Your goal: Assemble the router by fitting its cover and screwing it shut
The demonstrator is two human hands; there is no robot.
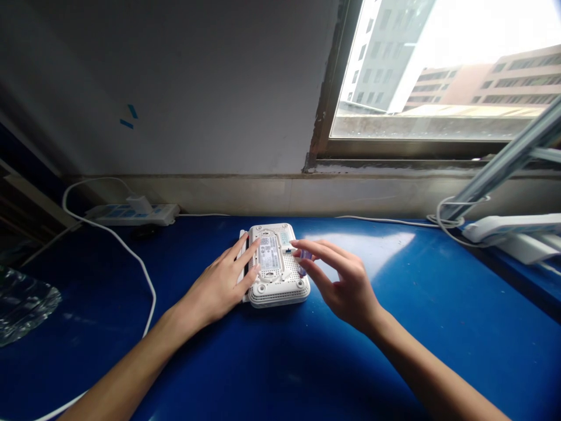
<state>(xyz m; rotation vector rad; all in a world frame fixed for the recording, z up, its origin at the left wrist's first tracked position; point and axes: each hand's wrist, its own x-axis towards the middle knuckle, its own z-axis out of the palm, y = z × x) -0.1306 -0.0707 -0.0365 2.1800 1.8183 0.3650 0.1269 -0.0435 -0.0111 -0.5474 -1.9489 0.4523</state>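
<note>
A white vented device [291,275] with a printed label and round feet lies on the blue table [272,362] in front of me. My left hand [223,280] rests on its left side, fingers spread over the edge and the casing. At the right edge of the device, my right hand [344,278] pinches a small translucent purple object [303,266] between thumb and fingers. What this small object is cannot be made out.
A white power strip [164,214] with a plug stands at the back left, its white cable [131,254] curving forward. A clear plastic bottle [28,304] lies far left. White adapters [515,231] and a metal bar [504,166] are at the right, below the window.
</note>
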